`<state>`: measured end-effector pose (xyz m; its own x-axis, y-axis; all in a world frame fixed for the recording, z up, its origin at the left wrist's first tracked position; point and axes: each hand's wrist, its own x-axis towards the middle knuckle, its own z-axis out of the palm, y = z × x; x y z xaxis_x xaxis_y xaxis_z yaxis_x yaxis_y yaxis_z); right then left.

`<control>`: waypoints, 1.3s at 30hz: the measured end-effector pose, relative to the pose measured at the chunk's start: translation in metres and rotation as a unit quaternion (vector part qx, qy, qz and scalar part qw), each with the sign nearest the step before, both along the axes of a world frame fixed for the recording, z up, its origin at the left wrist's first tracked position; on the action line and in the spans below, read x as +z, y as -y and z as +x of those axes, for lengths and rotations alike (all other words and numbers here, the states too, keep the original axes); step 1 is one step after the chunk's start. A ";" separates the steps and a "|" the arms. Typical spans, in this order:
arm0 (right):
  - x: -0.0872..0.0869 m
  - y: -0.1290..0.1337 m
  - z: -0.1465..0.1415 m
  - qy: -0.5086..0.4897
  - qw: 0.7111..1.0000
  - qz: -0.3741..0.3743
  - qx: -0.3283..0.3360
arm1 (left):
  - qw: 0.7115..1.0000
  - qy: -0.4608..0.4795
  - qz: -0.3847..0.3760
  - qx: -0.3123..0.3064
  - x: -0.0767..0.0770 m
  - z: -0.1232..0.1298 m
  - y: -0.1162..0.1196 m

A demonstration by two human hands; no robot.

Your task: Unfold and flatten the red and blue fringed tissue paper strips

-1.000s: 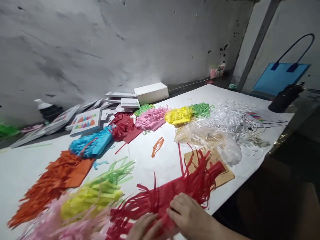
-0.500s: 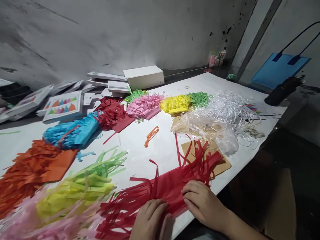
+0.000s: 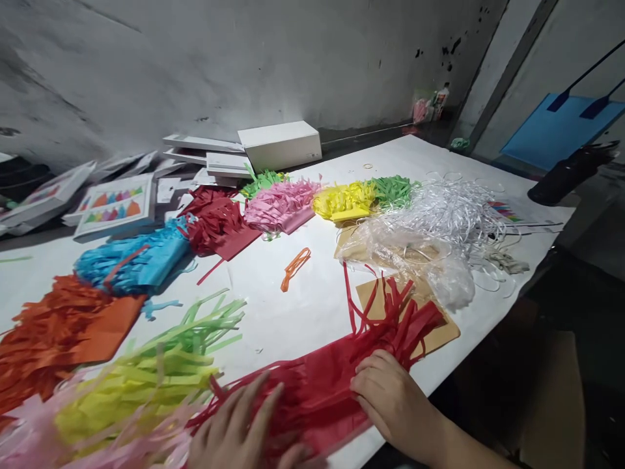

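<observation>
1. Three paper fringes, pink (image 3: 24, 430), yellow (image 3: 127, 394) and green (image 3: 205, 332), overlap at the near left of the white table (image 3: 258, 319), with an orange fringe (image 3: 58, 329) and a blue fringe (image 3: 146, 257) lying behind.

2. Left hand (image 3: 234, 430) lies over the left strips of the red paper (image 3: 327, 378), fingers spread and open, visibly grasping nothing.

3. Red paper stretches at a slant along the table's near edge, beneath both hands, plain across the middle and fringed at its ends. Smoothing it and settling its strips appears to be the step in hand.

4. Right hand (image 3: 393, 404) rests on the paper's right part, fingers curled; whether they pinch or merely press cannot be told.

5. Loose red strips spill onto a brown card (image 3: 442, 335) at right. The next move likely calls for a steady right hand and light left fingers, lest thin strips tangle or tear.
</observation>
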<state>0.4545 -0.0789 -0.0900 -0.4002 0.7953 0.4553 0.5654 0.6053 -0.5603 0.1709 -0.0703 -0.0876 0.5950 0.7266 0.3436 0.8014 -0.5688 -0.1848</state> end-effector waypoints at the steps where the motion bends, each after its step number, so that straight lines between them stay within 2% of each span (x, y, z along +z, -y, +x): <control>1: 0.000 0.000 -0.001 0.001 1.000 -0.001 0.000 | 0.999 0.020 0.006 -0.040 0.001 0.009 -0.001; 4: -0.001 -0.001 0.000 0.002 1.000 -0.016 -0.006 | 0.986 0.095 -0.028 -0.133 -0.004 0.041 -0.005; 6: -0.001 -0.004 0.001 -0.002 0.999 -0.035 -0.025 | 0.976 0.155 -0.082 -0.129 -0.011 0.055 -0.007; 10: -0.004 -0.012 0.001 0.020 0.993 -0.065 -0.100 | 0.950 0.218 -0.222 0.013 -0.016 0.060 -0.014; 15: -0.008 -0.028 -0.005 0.105 0.981 -0.090 -0.137 | 0.909 0.147 -0.355 0.160 -0.001 0.067 -0.031; 17: -0.009 -0.034 -0.007 0.119 0.978 -0.087 -0.149 | 0.893 0.106 -0.392 0.195 0.006 0.073 -0.038; 21: -0.003 -0.039 -0.003 0.129 0.970 -0.068 -0.194 | 0.864 0.074 -0.450 0.214 0.019 0.081 -0.047; 23: 0.002 -0.037 0.000 0.129 0.974 -0.021 -0.186 | 0.863 0.073 -0.452 0.214 0.021 0.083 -0.049; 26: 0.005 -0.032 0.002 0.149 0.985 0.073 -0.049 | 0.870 0.068 -0.441 0.209 0.017 0.083 -0.049; 28: 0.002 -0.030 0.001 0.182 0.978 0.093 0.036 | 0.876 0.065 -0.431 0.206 0.011 0.080 -0.048; 29: -0.001 -0.029 0.000 0.195 0.975 0.092 0.054 | 0.883 0.072 -0.416 0.205 0.008 0.078 -0.046; 31: -0.006 -0.030 -0.001 0.204 0.973 0.092 0.056 | 0.919 0.112 -0.335 0.176 0.002 0.072 -0.042; 33: -0.008 -0.031 -0.003 0.183 0.978 0.091 0.040 | 0.963 0.148 -0.201 0.096 -0.002 0.066 -0.036; 35: -0.008 -0.031 -0.004 0.143 0.987 0.072 0.018 | 0.984 0.150 -0.098 0.010 -0.004 0.062 -0.029; 37: -0.005 -0.029 -0.005 0.115 0.992 0.051 0.014 | 0.985 0.145 -0.083 -0.034 -0.006 0.061 -0.022; 39: -0.004 -0.026 -0.006 0.129 0.990 0.058 0.025 | 0.979 0.164 -0.107 -0.052 -0.008 0.062 -0.017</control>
<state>0.4483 -0.0524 -0.0940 -0.5531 0.7201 0.4189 0.6483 0.6878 -0.3264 0.2324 -0.0533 -0.0958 0.5521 0.7444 0.3756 0.7335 -0.6478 0.2057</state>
